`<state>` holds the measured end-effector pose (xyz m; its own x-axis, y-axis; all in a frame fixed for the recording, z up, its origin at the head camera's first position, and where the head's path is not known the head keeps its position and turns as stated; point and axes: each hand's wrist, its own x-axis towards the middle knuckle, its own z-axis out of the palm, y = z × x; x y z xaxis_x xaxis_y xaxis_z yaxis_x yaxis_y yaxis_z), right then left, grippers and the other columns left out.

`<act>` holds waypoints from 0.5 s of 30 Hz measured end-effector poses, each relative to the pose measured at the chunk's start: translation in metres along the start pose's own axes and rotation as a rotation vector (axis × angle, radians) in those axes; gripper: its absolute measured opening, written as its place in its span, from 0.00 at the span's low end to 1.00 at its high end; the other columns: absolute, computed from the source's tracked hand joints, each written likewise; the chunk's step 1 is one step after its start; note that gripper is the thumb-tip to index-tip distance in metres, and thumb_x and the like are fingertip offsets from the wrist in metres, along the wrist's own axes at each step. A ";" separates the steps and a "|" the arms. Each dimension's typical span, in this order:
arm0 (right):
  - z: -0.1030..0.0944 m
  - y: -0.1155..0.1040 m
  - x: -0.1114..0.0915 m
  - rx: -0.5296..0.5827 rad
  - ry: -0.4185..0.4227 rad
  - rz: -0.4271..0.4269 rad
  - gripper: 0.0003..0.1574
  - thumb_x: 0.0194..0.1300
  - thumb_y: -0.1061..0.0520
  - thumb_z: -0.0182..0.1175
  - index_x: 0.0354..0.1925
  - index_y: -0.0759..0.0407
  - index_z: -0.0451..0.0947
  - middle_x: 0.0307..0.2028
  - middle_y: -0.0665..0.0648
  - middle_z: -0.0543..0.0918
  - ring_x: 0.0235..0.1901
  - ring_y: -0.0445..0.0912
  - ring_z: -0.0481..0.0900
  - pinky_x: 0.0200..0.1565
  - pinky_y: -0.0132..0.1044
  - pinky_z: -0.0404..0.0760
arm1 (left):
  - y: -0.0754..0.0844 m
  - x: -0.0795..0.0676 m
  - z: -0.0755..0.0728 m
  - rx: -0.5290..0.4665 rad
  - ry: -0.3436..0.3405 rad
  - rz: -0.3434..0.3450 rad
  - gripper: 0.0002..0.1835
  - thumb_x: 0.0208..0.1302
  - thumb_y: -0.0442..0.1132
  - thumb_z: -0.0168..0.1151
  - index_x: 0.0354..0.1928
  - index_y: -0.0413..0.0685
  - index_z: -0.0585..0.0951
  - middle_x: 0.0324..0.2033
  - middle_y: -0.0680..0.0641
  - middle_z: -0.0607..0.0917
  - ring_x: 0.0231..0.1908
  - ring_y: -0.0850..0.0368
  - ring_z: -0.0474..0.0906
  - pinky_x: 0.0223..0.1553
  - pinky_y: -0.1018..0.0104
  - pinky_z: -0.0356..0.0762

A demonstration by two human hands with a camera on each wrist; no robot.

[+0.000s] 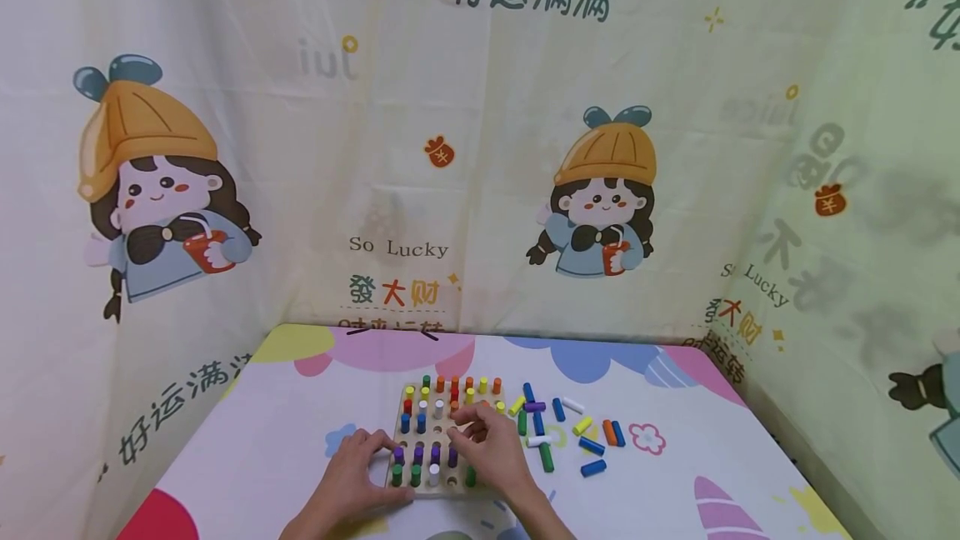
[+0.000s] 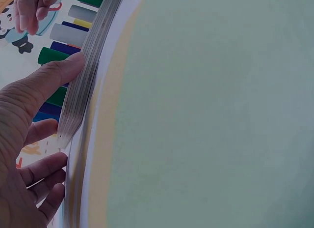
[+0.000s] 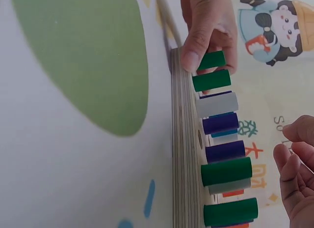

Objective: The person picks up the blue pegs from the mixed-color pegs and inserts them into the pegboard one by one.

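A wooden pegboard (image 1: 442, 491) with rows of coloured pegs lies on the table. My left hand (image 1: 347, 476) grips its near left corner, thumb along the front edge and index finger at the side; the other fingers are spread in the left wrist view. My right hand (image 1: 487, 444) hovers over the board's right part, fingers loosely bent, with nothing showing between thumb and fingertips (image 3: 289, 159). Along the near row stand green pegs (image 1: 397, 476) and a white peg (image 1: 434, 475), with purple pegs (image 1: 417, 456) behind. The right hand hides some of the board.
Loose pegs in several colours lie right of the board, among them a blue peg (image 1: 593, 468), a green peg (image 1: 547, 458) and a yellow peg (image 1: 582, 426). A patterned cloth (image 1: 660, 482) covers the table. Printed curtains (image 1: 487, 190) hang behind it and at both sides.
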<state>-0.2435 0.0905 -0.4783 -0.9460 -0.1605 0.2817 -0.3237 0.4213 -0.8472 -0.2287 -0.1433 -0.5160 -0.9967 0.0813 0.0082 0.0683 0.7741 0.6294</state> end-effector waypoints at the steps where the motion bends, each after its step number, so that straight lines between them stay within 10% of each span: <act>1: -0.001 0.001 -0.001 -0.006 0.004 0.003 0.11 0.65 0.58 0.71 0.44 0.59 0.83 0.40 0.55 0.87 0.32 0.38 0.80 0.37 0.27 0.81 | 0.000 0.000 0.000 0.000 0.000 0.000 0.35 0.35 0.65 0.84 0.45 0.61 0.81 0.45 0.48 0.77 0.49 0.44 0.70 0.56 0.34 0.74; 15: -0.017 0.007 -0.006 -0.009 0.067 0.038 0.10 0.64 0.59 0.72 0.43 0.59 0.84 0.39 0.54 0.87 0.31 0.38 0.80 0.36 0.27 0.81 | 0.001 -0.001 0.000 -0.001 -0.001 -0.006 0.34 0.35 0.63 0.85 0.45 0.61 0.81 0.46 0.48 0.77 0.50 0.45 0.70 0.56 0.34 0.74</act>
<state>-0.2404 0.1098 -0.4777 -0.9565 -0.0848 0.2793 -0.2878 0.4339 -0.8538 -0.2279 -0.1425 -0.5154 -0.9970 0.0776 0.0038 0.0626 0.7736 0.6306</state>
